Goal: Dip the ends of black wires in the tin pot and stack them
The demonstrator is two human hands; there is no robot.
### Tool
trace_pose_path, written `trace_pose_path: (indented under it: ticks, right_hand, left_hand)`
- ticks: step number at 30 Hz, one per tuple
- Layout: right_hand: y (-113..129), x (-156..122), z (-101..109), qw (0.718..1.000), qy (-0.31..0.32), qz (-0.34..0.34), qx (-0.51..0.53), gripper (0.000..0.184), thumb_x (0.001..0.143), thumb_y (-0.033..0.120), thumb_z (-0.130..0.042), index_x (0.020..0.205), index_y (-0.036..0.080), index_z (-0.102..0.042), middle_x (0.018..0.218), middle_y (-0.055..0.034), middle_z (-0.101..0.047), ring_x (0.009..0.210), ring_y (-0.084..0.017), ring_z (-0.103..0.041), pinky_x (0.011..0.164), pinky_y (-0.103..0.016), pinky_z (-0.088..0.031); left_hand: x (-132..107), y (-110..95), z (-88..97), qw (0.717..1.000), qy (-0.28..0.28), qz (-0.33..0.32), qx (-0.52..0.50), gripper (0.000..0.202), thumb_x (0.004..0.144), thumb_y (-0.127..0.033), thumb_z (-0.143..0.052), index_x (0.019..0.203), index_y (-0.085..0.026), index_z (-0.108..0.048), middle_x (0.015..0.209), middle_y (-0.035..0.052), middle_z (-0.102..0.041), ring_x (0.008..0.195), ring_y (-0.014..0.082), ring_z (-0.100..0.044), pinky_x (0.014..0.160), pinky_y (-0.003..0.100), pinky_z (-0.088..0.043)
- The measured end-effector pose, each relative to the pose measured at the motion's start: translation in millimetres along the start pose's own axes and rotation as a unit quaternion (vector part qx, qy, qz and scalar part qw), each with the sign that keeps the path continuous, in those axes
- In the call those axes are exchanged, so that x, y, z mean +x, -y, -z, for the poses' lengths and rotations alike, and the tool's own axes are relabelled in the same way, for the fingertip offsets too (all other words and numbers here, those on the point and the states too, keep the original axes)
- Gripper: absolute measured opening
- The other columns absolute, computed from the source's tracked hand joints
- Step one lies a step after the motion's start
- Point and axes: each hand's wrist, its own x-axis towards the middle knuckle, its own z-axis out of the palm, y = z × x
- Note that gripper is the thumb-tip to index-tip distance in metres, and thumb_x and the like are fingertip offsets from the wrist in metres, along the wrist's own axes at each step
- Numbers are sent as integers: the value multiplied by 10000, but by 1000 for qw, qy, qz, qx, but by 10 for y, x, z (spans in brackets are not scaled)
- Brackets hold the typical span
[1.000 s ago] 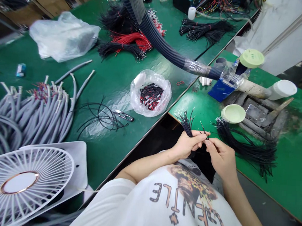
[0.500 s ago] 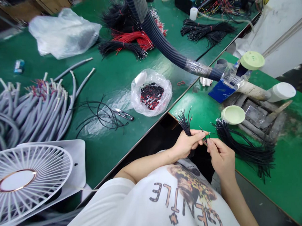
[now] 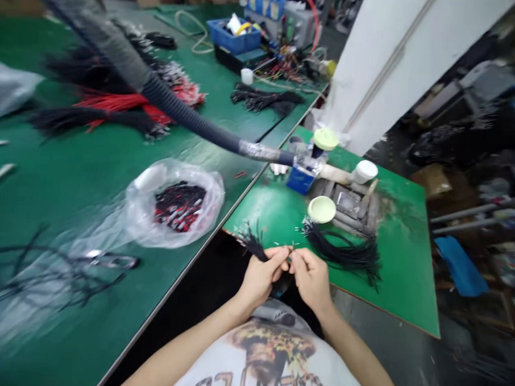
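My left hand (image 3: pixel 260 274) is closed around a bundle of black wires (image 3: pixel 253 242), whose tips fan out up and to the left. Its thumb and forefinger also pinch wire ends at the right. My right hand (image 3: pixel 312 278) meets it there, thumb and finger pressed together on a thin black wire (image 3: pixel 293 247). The fingertips of both hands nearly touch, and small details between them are blurred. Just right of my hands, a larger bundle of black wires (image 3: pixel 344 251) with bare silvery tips lies on the green board.
A clear plastic bag (image 3: pixel 217 200) of small black and red parts sits left of my hands. Snips (image 3: pixel 109 259) lie among loose black wires. A ribbed hose (image 3: pixel 192 119) arches over the bench to a blue box (image 3: pixel 299 180). Behind the wire bundle stands a pale green bowl (image 3: pixel 322 209).
The view has swung to the right, so the bench items shift left. My hands have drawn closer together, still holding the wires.
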Motion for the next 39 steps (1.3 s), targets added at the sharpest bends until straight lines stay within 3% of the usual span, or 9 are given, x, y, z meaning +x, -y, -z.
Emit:
trace_pose_path:
  ticks: [6,13,20,25,31,35,39]
  right_hand:
    - [-6,-15,9,1000,-13,18,5,379,1027,423,-410,762,194,-556,599,31,-557,434,-81,-476,484,-216,-379]
    - [38,-5,18,998,-38,45,-26,314,990,329,-464,708,199,-509,631,23,-535,602,-108,-497,619,-233,-385]
    - [-19,-52,42,998,-30,50,-38,292,983,288,-476,709,197,-524,606,34,-548,578,-98,-515,617,-221,-382]
    - [17,-63,27,997,-35,56,-42,269,981,277,-482,739,199,-567,628,32,-599,586,-94,-546,612,-201,-403]
    - [40,-118,23,997,-36,51,-38,287,978,313,-495,733,193,-585,688,12,-608,638,-107,-539,630,-215,-404]
    - [12,-124,86,999,-40,23,-23,288,997,349,-476,791,189,-597,678,10,-573,621,-115,-492,606,-230,-384]
    - [-32,-63,138,997,-43,31,-50,297,982,370,-514,767,188,-605,604,28,-538,548,-107,-479,553,-229,-382]
  left_hand:
    - [1,26,-21,1000,8,-14,16,444,750,-449,-804,519,-121,-614,510,-14,-520,420,34,-292,455,224,-136]
    - [-32,38,-48,998,-23,-23,49,460,697,-506,-821,538,-119,-629,463,-36,-438,441,42,-274,447,210,-166]
    - [-3,36,34,996,-84,-4,22,466,606,-450,-886,895,-106,-758,580,-3,-611,419,29,-320,425,182,-215]
    - [-8,81,65,998,-48,2,44,337,646,-408,-881,708,-115,-724,552,-19,-575,440,28,-339,438,173,-233]
    - [-88,47,-52,999,-23,-1,39,401,681,-424,-851,551,-115,-630,438,-60,-407,419,25,-268,440,193,-164]
    - [-85,47,-55,1000,5,29,3,421,647,-428,-867,907,-110,-771,600,-3,-617,408,24,-320,434,207,-171]
    - [-41,74,0,999,20,28,-15,450,654,-412,-867,965,-98,-785,624,13,-638,408,27,-356,431,217,-183]
